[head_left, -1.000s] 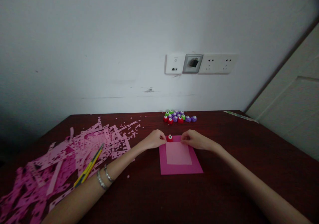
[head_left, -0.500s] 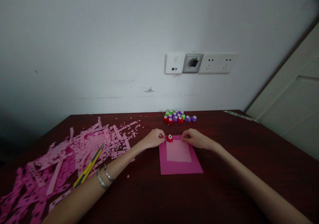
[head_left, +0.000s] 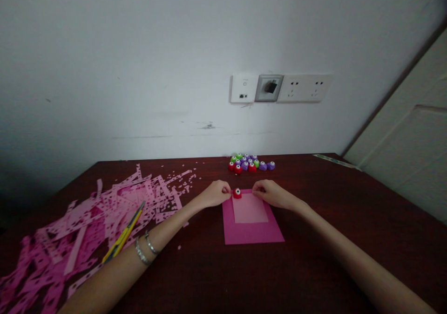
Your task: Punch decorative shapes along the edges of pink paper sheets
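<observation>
A dark pink sheet (head_left: 254, 232) lies flat on the brown table (head_left: 314, 258). A smaller pale pink sheet (head_left: 249, 209) rests on its far half. A small red paper punch (head_left: 237, 193) sits at the far edge of both sheets. My left hand (head_left: 217, 194) pinches the far left corner of the pale sheet, right beside the punch. My right hand (head_left: 269, 194) pinches the far right corner. Both hands have curled fingers.
Several small punches (head_left: 249, 162) in green, purple and red cluster by the wall. A heap of punched pink paper strips (head_left: 84, 225) covers the table's left side, with a yellow craft knife (head_left: 124, 234) on it. Wall sockets (head_left: 279, 88) hang above; a door (head_left: 405, 137) stands right.
The pale pink sheet has slid a little toward the far edge of the dark sheet. Both hands stay at its far corners.
</observation>
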A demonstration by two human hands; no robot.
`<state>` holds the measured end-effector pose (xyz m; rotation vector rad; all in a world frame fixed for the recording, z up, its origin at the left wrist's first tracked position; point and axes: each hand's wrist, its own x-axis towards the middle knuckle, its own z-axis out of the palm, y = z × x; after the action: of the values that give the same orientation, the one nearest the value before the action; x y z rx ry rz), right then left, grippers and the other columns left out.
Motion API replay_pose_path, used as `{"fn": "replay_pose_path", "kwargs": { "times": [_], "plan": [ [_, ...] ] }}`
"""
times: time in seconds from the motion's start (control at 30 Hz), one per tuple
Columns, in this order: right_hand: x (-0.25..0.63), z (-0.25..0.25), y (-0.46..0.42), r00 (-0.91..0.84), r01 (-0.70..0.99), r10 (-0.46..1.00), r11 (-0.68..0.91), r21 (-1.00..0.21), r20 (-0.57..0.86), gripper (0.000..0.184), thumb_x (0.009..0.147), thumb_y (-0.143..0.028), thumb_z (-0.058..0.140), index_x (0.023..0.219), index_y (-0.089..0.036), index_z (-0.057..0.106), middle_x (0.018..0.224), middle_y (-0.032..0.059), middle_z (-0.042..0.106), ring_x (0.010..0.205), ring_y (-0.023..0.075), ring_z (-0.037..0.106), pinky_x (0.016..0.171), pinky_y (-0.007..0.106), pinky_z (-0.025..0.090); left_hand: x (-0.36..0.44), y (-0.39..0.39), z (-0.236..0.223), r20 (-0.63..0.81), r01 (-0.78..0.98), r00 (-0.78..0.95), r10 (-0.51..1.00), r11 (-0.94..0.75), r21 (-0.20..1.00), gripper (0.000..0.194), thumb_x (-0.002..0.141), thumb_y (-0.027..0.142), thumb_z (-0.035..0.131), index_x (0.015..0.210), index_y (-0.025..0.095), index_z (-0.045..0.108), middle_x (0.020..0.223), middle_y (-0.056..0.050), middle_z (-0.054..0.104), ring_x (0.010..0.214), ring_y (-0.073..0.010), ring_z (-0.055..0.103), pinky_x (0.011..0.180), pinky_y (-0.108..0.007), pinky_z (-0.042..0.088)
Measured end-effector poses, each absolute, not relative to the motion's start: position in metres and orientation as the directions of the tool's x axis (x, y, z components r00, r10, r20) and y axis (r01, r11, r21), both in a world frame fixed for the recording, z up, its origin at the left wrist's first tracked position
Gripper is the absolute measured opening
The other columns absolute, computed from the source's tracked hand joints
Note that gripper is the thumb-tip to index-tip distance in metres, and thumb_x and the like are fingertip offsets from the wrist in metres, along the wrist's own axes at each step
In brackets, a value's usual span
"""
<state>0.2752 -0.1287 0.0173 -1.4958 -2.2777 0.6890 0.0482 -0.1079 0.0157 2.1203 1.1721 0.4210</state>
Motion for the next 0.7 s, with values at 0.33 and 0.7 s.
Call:
{"fn": "replay_pose_path", "kwargs": {
  "times": [0.33, 0.7],
  "plan": [
    [0.275, 0.018, -0.129, -0.372, 0.768, 0.928, 0.302, -0.565, -0.009, 0.018, 0.076, -0.019, 0.047, 0.076, -0.012, 0.063, 0.072, 0.0056, 0.063, 0.064, 0.0144, 0.055, 0.056, 0.024, 0.038, 0.047, -0.106, 0.013, -0.045, 0.62, 0.552, 0.833, -0.373, 0.69, 0.015, 0.07, 0.021, 0.048, 0.075, 0.013, 0.059, 0.067, -0.003, 0.061, 0.06, -0.0104, 0.052, 0.055, -0.022, 0.039],
    [0.279, 0.028, -0.128, -0.257, 0.803, 0.962, 0.267, -0.533, 0.095, 0.025, 0.078, -0.035, 0.048, 0.072, -0.014, 0.06, 0.068, 0.0042, 0.061, 0.06, 0.0137, 0.053, 0.053, 0.024, 0.035, 0.038, -0.099, 0.029, 0.0, 0.614, 0.541, 0.841, -0.395, 0.684, 0.02, 0.073, 0.028, 0.048, 0.077, 0.013, 0.061, 0.075, -0.005, 0.063, 0.067, -0.0119, 0.054, 0.06, -0.023, 0.038]
  ]
}}
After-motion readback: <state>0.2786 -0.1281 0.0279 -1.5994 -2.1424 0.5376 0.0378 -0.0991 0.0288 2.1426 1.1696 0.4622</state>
